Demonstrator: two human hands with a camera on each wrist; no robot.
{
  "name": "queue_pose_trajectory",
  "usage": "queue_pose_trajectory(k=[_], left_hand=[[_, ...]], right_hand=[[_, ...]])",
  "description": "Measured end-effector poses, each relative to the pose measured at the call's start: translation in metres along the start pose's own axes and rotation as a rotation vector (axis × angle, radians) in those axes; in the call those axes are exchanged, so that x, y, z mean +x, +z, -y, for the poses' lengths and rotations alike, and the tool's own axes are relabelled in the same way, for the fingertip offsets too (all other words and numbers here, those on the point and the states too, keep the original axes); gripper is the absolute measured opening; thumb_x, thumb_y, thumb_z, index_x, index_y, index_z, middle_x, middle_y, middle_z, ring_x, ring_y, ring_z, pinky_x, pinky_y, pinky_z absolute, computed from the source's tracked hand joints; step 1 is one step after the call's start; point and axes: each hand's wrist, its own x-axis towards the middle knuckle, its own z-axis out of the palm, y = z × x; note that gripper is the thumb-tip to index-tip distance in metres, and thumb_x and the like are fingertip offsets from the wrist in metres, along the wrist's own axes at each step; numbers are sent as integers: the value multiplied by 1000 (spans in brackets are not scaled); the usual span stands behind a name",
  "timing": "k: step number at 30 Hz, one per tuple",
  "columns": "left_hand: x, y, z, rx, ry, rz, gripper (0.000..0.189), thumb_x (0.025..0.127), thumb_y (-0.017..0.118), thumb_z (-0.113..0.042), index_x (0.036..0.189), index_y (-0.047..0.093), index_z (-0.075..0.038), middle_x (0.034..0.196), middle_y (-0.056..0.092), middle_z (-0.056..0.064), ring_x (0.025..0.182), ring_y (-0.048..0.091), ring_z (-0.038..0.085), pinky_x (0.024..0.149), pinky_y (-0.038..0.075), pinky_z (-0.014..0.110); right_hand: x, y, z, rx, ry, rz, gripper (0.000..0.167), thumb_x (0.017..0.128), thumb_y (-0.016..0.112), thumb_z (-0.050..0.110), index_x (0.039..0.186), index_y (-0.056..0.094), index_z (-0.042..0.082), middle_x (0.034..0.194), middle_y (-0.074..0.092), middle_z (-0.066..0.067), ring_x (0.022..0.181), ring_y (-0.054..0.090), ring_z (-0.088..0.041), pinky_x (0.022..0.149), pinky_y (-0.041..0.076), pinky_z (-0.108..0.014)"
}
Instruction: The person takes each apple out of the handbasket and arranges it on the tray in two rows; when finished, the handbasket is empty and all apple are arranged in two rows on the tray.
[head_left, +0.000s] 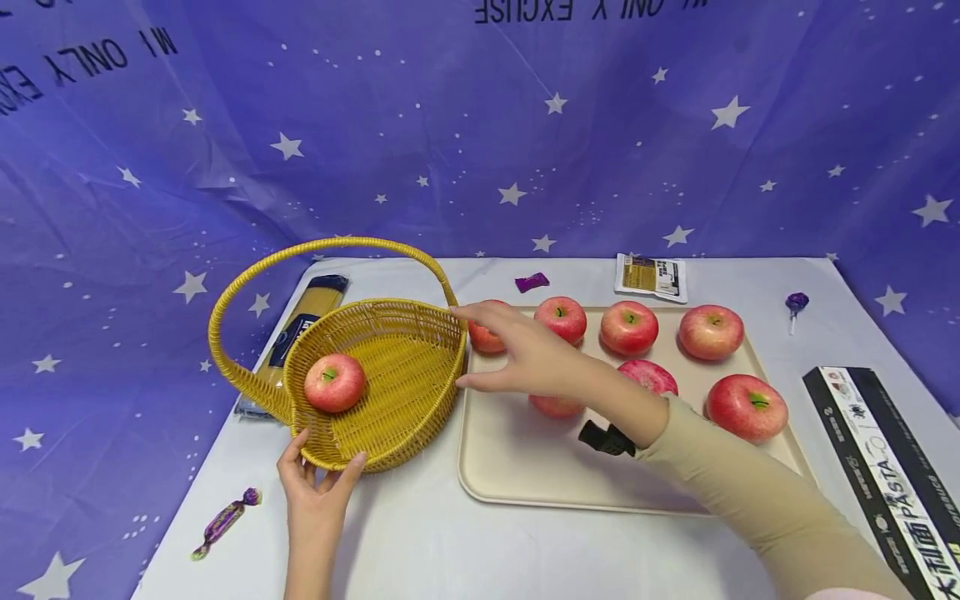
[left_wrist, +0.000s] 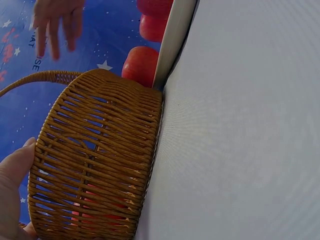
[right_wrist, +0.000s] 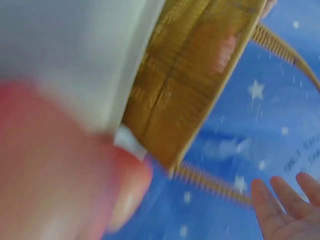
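A yellow wicker basket (head_left: pixel 401 392) with a tall handle stands left of centre, one red apple (head_left: pixel 334 383) inside it. My left hand (head_left: pixel 317 492) grips the basket's near rim, thumb and fingers apart. My right hand (head_left: pixel 528 354) is spread near the basket's right rim, above the tray's left end, and holds nothing. In the right wrist view its fingers (right_wrist: pixel 287 200) are straight and apart. Several red apples (head_left: pixel 628 327) lie on the beige tray (head_left: pixel 525 475); the right hand and forearm partly hide some of them.
A pasta packet (head_left: pixel 315 300) lies behind the basket and a black pasta box (head_left: pixel 885 475) at the right. Wrapped candies (head_left: pixel 225 523), a lollipop (head_left: pixel 797 304) and a small sachet (head_left: pixel 651 277) lie on the white table. A starry blue cloth (head_left: pixel 480 125) hangs behind.
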Motion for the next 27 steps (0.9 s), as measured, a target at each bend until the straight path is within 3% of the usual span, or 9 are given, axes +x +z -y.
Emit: queue_pose_trajectory(k=[4, 9, 16, 27], left_hand=[[0, -1, 0, -15, 12, 4, 81, 83, 72, 4, 144, 20, -10, 152, 16, 15, 138, 23, 35, 90, 42, 9], [0, -2, 0, -5, 27, 19, 81, 84, 72, 2, 144, 19, -9, 152, 15, 16, 139, 22, 34, 89, 41, 9], [0, -3, 1, 14, 21, 32, 82, 85, 72, 0, 145, 17, -10, 151, 17, 14, 139, 23, 33, 88, 41, 8], [0, -1, 0, -2, 15, 37, 83, 84, 72, 1, 145, 16, -9, 151, 16, 15, 139, 24, 35, 89, 42, 8]], right_hand=[[32, 35, 21, 3, -106, 60, 80, 80, 75, 48, 147, 40, 20, 146, 43, 4, 134, 35, -11, 111, 33, -34], [72, 83, 34, -43, -132, 120, 83, 80, 75, 48, 147, 39, 15, 143, 45, -2, 133, 38, -15, 110, 32, -30], [111, 135, 43, -68, -28, 167, 88, 77, 76, 53, 147, 39, 13, 141, 47, -2, 127, 45, -13, 101, 42, -25], [136, 158, 49, -181, 128, 204, 91, 76, 77, 52, 149, 36, 18, 135, 49, -2, 115, 52, -14, 91, 48, -25]])
